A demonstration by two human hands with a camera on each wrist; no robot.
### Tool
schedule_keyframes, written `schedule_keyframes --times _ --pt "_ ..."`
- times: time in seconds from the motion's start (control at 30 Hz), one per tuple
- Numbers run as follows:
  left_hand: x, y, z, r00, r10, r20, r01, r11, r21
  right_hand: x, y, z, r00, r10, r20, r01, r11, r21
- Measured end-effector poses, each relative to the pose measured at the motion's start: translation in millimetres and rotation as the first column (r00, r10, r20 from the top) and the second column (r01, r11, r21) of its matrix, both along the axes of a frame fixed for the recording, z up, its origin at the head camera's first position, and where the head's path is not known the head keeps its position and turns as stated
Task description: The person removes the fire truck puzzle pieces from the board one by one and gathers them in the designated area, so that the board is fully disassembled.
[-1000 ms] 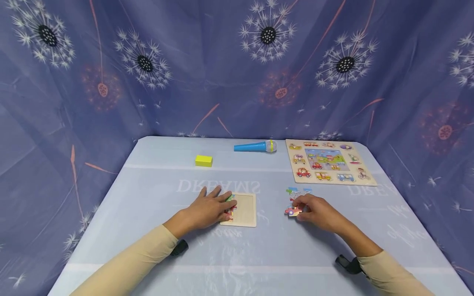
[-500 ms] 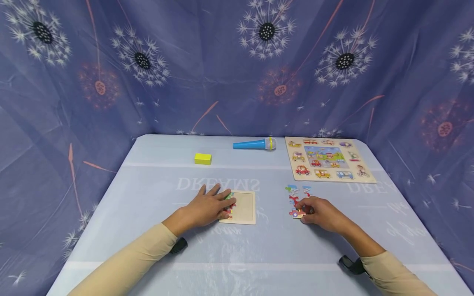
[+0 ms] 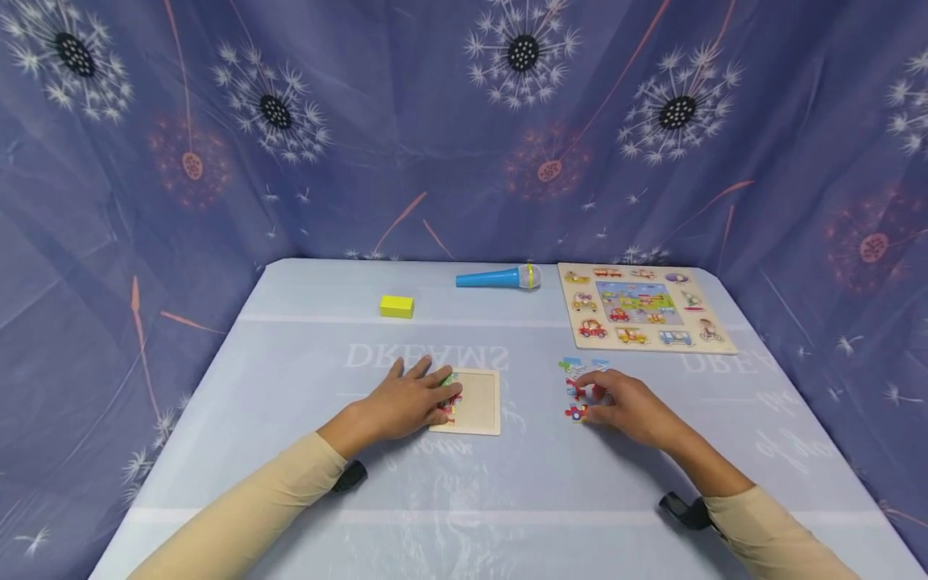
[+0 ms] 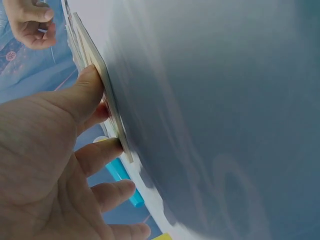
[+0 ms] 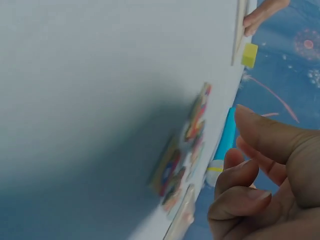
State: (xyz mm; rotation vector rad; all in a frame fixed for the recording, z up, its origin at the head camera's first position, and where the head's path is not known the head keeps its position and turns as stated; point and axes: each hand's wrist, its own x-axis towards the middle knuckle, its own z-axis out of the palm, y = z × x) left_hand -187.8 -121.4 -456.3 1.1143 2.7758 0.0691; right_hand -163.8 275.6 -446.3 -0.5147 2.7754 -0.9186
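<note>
In the head view my left hand (image 3: 406, 403) rests with spread fingers on the left side of a small wooden puzzle tray (image 3: 480, 401). Colourful jigsaw pieces (image 3: 451, 412) show in the tray under its fingers; the tray's right part is bare wood. The left wrist view has the thumb and a finger touching the tray (image 4: 95, 55) near its edge. My right hand (image 3: 629, 409) hovers with bent fingers over a group of loose jigsaw pieces (image 3: 576, 413), partly hiding them. Seen from the right wrist, thumb and fingers stand apart with nothing between them, the pieces (image 5: 199, 112) lying beyond.
Behind the tray lie a yellow block (image 3: 396, 307) and a blue toy microphone (image 3: 489, 279). At the back right is a large wooden peg puzzle board (image 3: 696, 342) with vehicle pictures. A patterned blue curtain (image 3: 406, 121) surrounds the table.
The red vehicle piece under my right fingers has shifted slightly right, and those fingers have come off it, spreading a little. My left hand stays on the tray.
</note>
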Motion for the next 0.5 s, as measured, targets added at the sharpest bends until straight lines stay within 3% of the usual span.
schedule_keyframes --times 0.23,0.5 --pt "1.4 0.5 2.5 0.999 0.013 0.037 -0.013 1.000 0.003 -12.0 -24 8.0 0.997 0.068 0.039 -0.064 0.995 -0.080" --pt "5.0 0.6 7.4 0.996 0.031 0.084 -0.032 0.999 0.015 -28.9 -73 16.6 0.988 0.150 0.038 -0.147 0.987 -0.067"
